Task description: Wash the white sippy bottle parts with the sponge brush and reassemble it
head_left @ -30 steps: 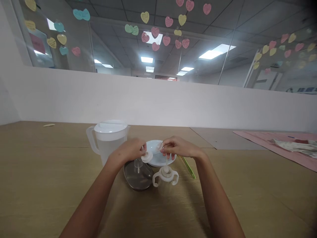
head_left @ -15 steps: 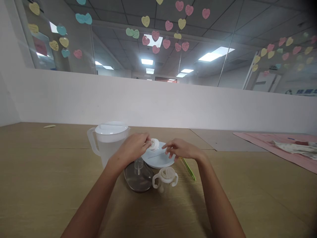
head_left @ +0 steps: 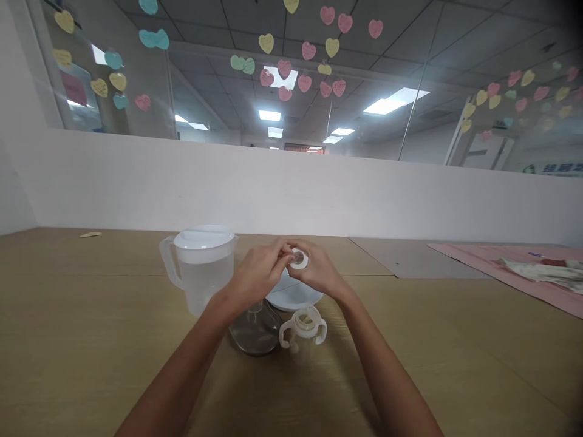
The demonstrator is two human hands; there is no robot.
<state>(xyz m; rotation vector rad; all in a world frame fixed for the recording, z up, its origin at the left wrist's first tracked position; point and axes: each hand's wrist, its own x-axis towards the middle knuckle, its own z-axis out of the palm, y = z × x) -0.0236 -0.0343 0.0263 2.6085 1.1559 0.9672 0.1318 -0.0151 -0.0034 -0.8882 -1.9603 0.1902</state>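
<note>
My left hand [head_left: 259,270] and my right hand [head_left: 317,272] meet above a white plate [head_left: 294,296], and together they pinch a small white round bottle part [head_left: 299,258] between their fingertips. Below the hands, a two-handled white bottle collar [head_left: 303,328] lies on the wooden table [head_left: 91,340]. A clear bottle body [head_left: 255,325] lies on its side to the left of the collar. A translucent water jug with a white lid [head_left: 201,264] stands left of my left hand.
A white partition wall [head_left: 291,188] runs along the table's far edge, glass with paper hearts above it. A pink mat [head_left: 510,267] with a cloth on it lies at the far right. A small yellow strip [head_left: 90,234] lies far left.
My left hand lifted the white round part off the plate area. My right hand came over to meet it, so both hands now pinch the part above the plate.
</note>
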